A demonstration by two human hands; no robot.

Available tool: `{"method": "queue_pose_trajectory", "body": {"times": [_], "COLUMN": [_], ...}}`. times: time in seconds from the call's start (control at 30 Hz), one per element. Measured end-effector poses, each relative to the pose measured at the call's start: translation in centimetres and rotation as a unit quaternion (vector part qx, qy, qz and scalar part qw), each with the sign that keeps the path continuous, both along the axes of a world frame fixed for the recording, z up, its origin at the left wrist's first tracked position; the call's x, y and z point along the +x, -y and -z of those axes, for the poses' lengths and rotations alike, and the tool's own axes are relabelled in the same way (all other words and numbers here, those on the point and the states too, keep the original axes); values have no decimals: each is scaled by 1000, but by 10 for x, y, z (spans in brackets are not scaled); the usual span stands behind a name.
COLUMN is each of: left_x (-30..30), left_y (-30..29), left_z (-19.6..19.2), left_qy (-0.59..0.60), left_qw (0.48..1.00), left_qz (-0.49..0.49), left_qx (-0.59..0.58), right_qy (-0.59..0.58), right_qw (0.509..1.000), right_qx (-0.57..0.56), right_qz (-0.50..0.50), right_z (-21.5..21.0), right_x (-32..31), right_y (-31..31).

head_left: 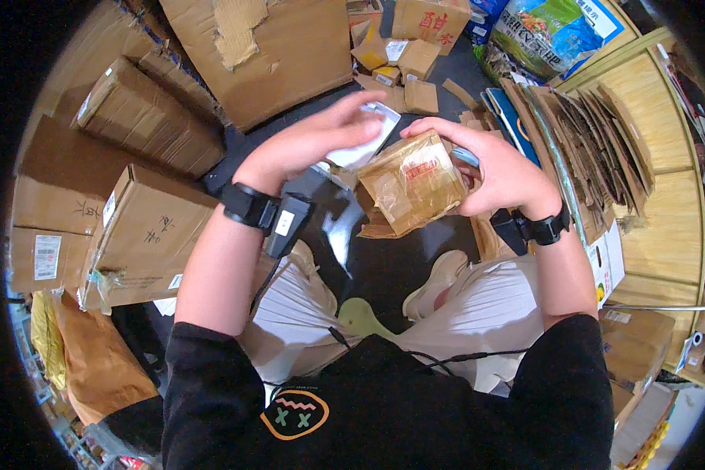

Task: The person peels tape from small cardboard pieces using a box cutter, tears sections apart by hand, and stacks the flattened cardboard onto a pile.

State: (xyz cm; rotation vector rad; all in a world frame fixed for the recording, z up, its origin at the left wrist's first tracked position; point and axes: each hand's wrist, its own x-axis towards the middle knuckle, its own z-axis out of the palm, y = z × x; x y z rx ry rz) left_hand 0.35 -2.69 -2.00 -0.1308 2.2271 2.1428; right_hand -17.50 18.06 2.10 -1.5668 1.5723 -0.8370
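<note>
My left hand (333, 131) is at the upper middle, its thumb across a flat white box (379, 135) and its fingers along the far edge. The hand covers part of this box. Just right of it, my right hand (505, 164) grips a small brown cardboard box (412, 182) from its right side. Clear tape and a red printed mark cover the carton's face, and a loose flap hangs at its lower left. A bluish object (466, 157) shows between my right thumb and fingers; its kind is unclear.
Large cartons (153, 235) stand on the left, with a tall one (262, 55) ahead. Small boxes (419, 59) lie at the far side. Flattened cardboard (595, 149) leans by wooden cabinets (666, 243) on the right. Shiny plastic (340, 231) lies on the dark floor between my feet.
</note>
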Motion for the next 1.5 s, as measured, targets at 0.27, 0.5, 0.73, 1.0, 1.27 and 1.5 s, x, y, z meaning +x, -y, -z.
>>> {"method": "queue_pose_trajectory", "body": {"times": [0.27, 0.5, 0.73, 1.0, 1.27, 1.5], "left_x": [-7, -13, -13, -15, -20, -17], "left_y": [-30, -29, -36, -40, -36, -35], "left_z": [0, -3, -3, 4, 23, 20], "left_qy": [55, 27, 3, 6, -19, 8], "left_qw": [992, 975, 970, 971, 965, 976], "left_qz": [96, -181, -224, -228, -250, -214], "left_qx": [57, 130, 98, -65, -71, -52], "right_qy": [-29, -174, -238, -378, -356, -360], "right_qw": [999, 955, 930, 893, 887, 901], "right_qx": [-20, -174, -182, -206, -274, -216], "right_qz": [-12, 167, 214, 134, 108, 106], "right_z": [2, 12, 6, 10, 18, 21], "right_x": [2, -13, 11, 30, 28, 29], "right_y": [-4, -5, -1, 1, 2, 3]}}
